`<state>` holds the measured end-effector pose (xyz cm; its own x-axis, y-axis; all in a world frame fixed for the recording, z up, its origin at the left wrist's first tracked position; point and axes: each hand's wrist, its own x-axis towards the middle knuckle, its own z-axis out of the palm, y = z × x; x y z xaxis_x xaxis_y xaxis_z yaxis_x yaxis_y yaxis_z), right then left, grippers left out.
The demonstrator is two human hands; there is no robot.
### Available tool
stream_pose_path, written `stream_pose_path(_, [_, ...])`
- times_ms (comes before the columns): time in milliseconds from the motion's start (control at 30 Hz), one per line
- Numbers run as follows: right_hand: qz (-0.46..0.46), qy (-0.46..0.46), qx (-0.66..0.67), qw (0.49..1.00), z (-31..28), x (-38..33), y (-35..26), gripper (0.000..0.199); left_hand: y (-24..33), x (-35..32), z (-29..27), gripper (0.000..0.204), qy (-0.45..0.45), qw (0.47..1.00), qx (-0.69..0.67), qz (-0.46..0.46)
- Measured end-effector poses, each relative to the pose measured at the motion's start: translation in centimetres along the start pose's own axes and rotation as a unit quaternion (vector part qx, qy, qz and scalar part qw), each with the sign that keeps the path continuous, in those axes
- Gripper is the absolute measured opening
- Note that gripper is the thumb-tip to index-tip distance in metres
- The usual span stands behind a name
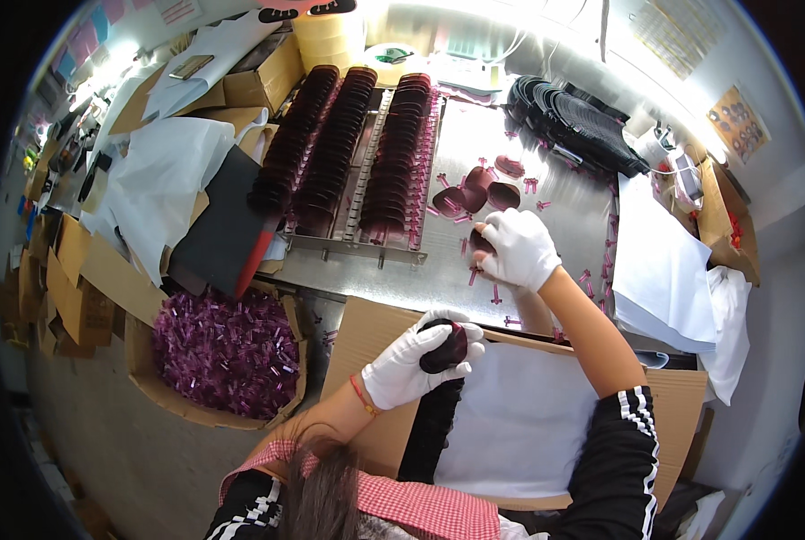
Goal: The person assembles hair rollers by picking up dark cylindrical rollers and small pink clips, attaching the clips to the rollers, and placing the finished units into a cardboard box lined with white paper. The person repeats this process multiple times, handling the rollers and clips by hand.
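Observation:
My left hand (411,360), in a white glove, grips a dark maroon lens (445,347) above a row of dark lenses (429,427) stacked in a cardboard box (366,324). Farther out on the metal table (547,193), my gloved right hand (517,247) closes on another dark lens (480,241). A few loose maroon lenses (483,187) lie just beyond it. Small pink plastic pieces (497,292) are scattered around the right hand.
Three rows of dark lenses stand in a metal rack (353,153). A carton of pink plastic bits (227,351) sits at left. Black lenses (574,121) are piled at far right, white sheets (664,270) at right, tape rolls (330,40) and cardboard at the back.

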<state>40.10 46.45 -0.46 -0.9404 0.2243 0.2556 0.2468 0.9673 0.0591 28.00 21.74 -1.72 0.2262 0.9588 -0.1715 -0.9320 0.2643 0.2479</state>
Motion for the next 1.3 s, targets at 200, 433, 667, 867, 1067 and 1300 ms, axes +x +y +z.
stream_pose_path(200, [0.135,0.053,0.022,0.989,2.8,3.1,2.0,0.045,-0.1,0.6,0.1,0.033,-0.007,1.000,-0.019,0.000])
stream_pose_path(433, [0.074,-0.098,-0.063,0.990,2.2,6.7,3.3,0.038,-0.1,0.3,-0.2,0.039,-0.012,1.000,-0.005,-0.002])
stream_pose_path(667, [0.117,0.013,0.281,0.953,0.6,3.8,3.5,0.017,-0.2,0.4,-0.4,0.042,-0.008,1.000,0.008,-0.002])
stream_pose_path(867, [0.083,-0.123,0.215,0.965,0.3,2.8,2.4,0.026,0.0,0.4,0.2,0.044,0.004,1.000,0.014,-0.003])
stream_pose_path(1067, [0.022,-0.015,0.055,0.998,2.7,7.2,1.5,0.039,-0.1,0.1,0.6,0.048,0.010,0.998,0.052,0.015])
stream_pose_path(1300, [0.044,0.016,0.034,0.998,2.2,6.8,2.1,0.019,-0.6,0.1,1.0,0.047,0.040,0.997,0.032,0.057])
